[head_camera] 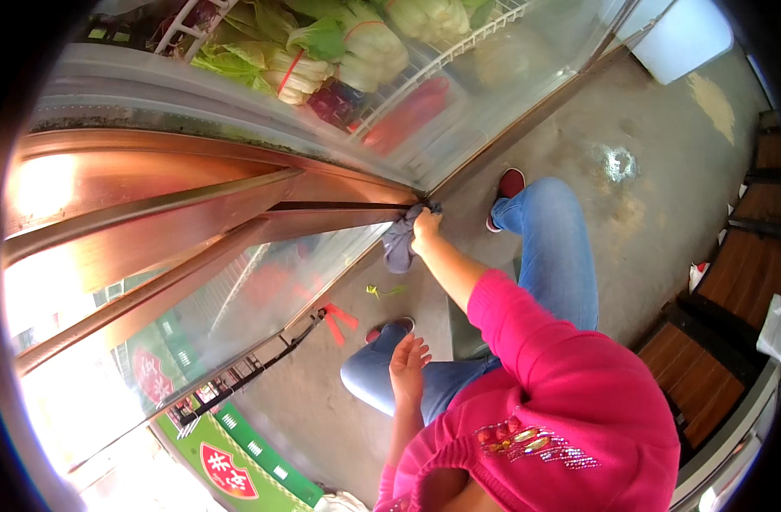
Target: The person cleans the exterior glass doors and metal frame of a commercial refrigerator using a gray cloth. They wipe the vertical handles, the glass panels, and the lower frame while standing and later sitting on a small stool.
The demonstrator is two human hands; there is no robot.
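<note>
My right hand [427,225] grips a dark grey cloth [399,248] at the lower end of the copper-coloured metal door frame [339,179] of a glass-fronted refrigerator. The cloth touches the frame's bottom corner, and part of it hangs loose below my fingers. My left hand [408,360] hovers over my left thigh, holding nothing, its fingers loosely curled and apart. Above the frame, one glass door [525,70] stretches towards the upper right. A second glass door [301,262] lies on the left, with reflections on it.
Leafy vegetables [371,57] tied with red bands lie on a white wire shelf [442,61] inside the refrigerator. A green scrap [381,291] and red strips [339,320] are near its base. A green box [262,454], wooden-topped stools [691,371] and a white bin [685,41] stand around.
</note>
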